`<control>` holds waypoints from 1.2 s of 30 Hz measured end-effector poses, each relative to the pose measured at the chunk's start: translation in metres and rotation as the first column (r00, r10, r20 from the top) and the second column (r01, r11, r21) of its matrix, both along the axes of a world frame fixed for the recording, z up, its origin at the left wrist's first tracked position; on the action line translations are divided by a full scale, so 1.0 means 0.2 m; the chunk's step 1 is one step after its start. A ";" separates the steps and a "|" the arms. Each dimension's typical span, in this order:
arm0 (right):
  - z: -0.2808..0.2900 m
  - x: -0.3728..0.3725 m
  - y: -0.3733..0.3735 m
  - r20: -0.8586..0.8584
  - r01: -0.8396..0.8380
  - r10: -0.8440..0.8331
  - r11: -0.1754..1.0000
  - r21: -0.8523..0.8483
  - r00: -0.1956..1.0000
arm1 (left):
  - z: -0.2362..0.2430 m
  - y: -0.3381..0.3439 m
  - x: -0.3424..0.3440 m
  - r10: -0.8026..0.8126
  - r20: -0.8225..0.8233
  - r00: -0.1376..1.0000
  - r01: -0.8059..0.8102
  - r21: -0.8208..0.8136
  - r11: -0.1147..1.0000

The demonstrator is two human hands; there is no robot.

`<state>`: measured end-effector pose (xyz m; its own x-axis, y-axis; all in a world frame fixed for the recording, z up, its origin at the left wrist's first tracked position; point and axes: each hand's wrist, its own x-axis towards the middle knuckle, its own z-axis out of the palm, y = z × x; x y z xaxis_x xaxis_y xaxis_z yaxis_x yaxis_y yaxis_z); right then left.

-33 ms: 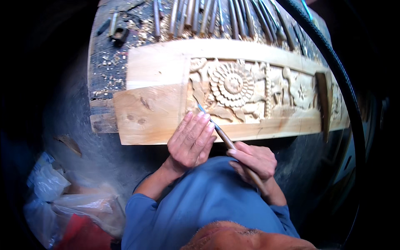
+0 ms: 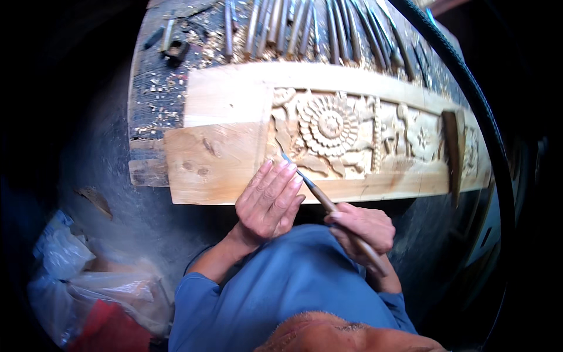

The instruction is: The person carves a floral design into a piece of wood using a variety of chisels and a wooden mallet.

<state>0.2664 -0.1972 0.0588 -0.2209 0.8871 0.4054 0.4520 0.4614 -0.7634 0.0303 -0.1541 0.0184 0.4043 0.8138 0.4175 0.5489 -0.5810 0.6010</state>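
Observation:
My right hand [image 2: 365,229] is wrapped round the wooden handle of a carving chisel [image 2: 319,196], which slants up to the left. The chisel's narrow metal blade runs under the fingertips of my left hand [image 2: 267,199]. Those fingers are straight and close together, pressing the blade down at the board's near edge. A pale wooden board [image 2: 214,161] lies under the blade tip, which touches the relief left of and below a round carved flower [image 2: 330,125]. Leaves and a beaded strip are also cut into it. My left thumb is partly hidden below the fingers.
Several carving tools [image 2: 275,26] lie in a row beyond the board, among wood shavings on a dark worn bench [image 2: 141,111]. A dark wooden bar [image 2: 453,149] crosses the board at right. A black cable [image 2: 469,76] hangs across the right side. Plastic bags [image 2: 117,287] lie at lower left.
The whole view has shifted slightly, so the board sits a little lower. My right hand and the rear of the chisel handle have swung slightly right. My left hand keeps almost the same place.

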 end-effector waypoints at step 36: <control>0.10 -1.05 1.14 0.205 0.180 -0.423 0.708 0.683 0.883 | -0.16 0.19 -0.35 0.449 0.840 0.305 0.107 -0.498 0.860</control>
<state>0.0562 0.0301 0.0780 -0.2111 0.4917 0.8448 0.8135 0.5675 -0.1270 -0.0403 -0.1165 -0.0139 -0.1843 0.9826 0.0235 -0.4638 -0.1080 0.8793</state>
